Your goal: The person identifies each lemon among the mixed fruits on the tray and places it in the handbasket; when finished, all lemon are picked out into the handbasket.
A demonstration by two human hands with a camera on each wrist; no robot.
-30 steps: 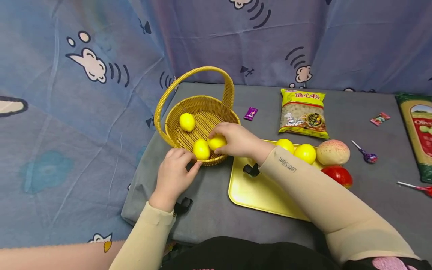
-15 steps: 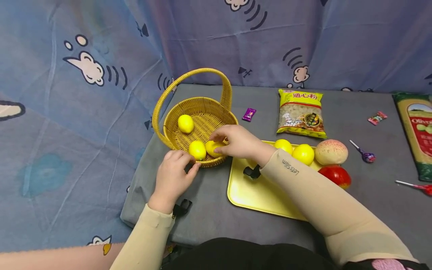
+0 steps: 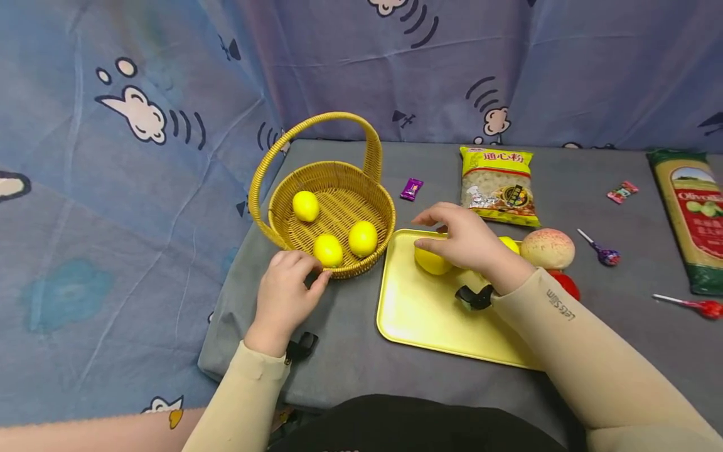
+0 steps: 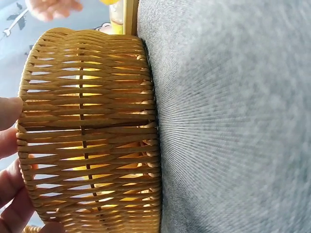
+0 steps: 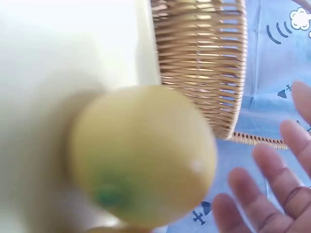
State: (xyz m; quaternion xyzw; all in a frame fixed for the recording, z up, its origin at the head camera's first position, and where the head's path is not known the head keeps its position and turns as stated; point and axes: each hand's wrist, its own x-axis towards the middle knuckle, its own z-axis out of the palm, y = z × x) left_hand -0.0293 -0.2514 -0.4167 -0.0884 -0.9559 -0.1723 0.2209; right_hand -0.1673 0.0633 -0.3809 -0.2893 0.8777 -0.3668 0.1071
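Observation:
My left hand [image 3: 287,295] holds the near rim of a woven wicker basket [image 3: 390,216]; its fingers sit along that rim in the left wrist view. Inside the basket lie three yellow lemons [image 3: 363,238], two near the front rim and one farther back left. Over the yellow tray [image 3: 418,320], my right hand [image 3: 465,242] hovers with spread fingers above another lemon [image 3: 432,261]. The right wrist view shows this lemon [image 5: 146,155] large, with a green spot on its end and the fingers apart from it. One more lemon [image 3: 509,243] is partly hidden behind the right hand.
On the tray's right are a peach [image 3: 546,249] and a red fruit [image 3: 567,284], partly covered by the arm. Behind stand a pasta bag [image 3: 498,185] and a purple wrapped candy [image 3: 412,189]. Lollipops [image 3: 607,256], another candy [image 3: 623,192] and a long green-ended packet [image 3: 691,220] lie right.
My right hand has let go of a lemon in the basket and moved right, over the tray. The left hand stays at the basket rim.

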